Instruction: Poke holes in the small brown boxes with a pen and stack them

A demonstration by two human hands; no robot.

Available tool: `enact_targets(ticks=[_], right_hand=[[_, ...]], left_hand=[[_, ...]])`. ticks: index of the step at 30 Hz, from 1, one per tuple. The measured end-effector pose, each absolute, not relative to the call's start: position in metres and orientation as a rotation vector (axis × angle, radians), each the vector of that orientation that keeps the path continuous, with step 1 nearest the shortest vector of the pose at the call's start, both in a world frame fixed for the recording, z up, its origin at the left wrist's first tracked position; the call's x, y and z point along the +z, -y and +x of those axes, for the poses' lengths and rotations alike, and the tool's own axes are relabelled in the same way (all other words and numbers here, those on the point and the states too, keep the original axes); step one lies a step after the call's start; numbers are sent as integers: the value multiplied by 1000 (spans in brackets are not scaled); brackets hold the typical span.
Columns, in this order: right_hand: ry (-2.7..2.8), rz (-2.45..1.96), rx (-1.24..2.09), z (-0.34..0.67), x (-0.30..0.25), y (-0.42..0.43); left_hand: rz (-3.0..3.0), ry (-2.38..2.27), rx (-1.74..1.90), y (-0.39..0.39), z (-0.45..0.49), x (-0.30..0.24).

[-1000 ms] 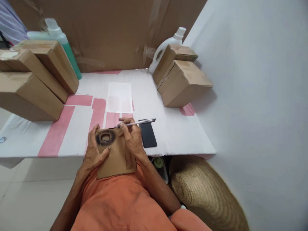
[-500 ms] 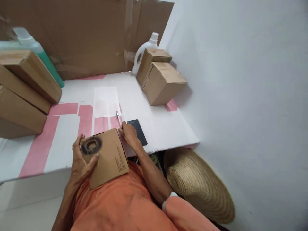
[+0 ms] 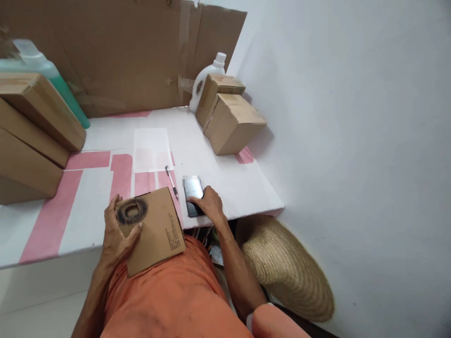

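Note:
My left hand [image 3: 118,234] grips the left side of a brown cardboard box [image 3: 157,234], thumb on its face and fingers over the far edge. The box has a dark-ringed hole and printed text, and it leans between the table edge and my lap. My right hand [image 3: 209,204] is closed on a smartphone [image 3: 193,195], thumb across its lit screen and fingers at its right edge. Between box and phone lies a pen [image 3: 172,183] on the table. A white sheet of paper [image 3: 151,150] is just beyond it.
The table [image 3: 229,188] has a white and pink cover. Cardboard boxes [image 3: 31,136] and a green-liquid jug [image 3: 66,89] stand left; more boxes [image 3: 236,122] and a white jug [image 3: 207,77] stand back right. A cardboard panel [image 3: 123,56] closes the back. A straw hat [image 3: 289,267] rests below, by the wall.
My right hand has left the pen, which now lies on the table, and moved right onto the smartphone. The phone's screen has lit up. My left hand still holds the box.

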State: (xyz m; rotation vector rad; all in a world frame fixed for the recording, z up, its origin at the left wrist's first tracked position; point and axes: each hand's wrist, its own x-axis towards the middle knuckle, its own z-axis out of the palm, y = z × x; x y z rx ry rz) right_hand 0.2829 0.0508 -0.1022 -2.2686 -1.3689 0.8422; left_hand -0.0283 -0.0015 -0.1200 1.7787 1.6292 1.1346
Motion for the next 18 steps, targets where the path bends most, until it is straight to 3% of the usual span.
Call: enact_targets(ticks=[6, 12, 18], right_hand=[[1149, -1835, 1169, 290, -110, -49], [801, -1214, 1659, 298, -74, -21], [537, -701, 2121, 235, -52, -2]], left_hand=[[1784, -1655, 1152, 4, -27, -119], [1766, -1650, 1143, 1, -26, -122], [1783, -1597, 1133, -4, -20, -121]])
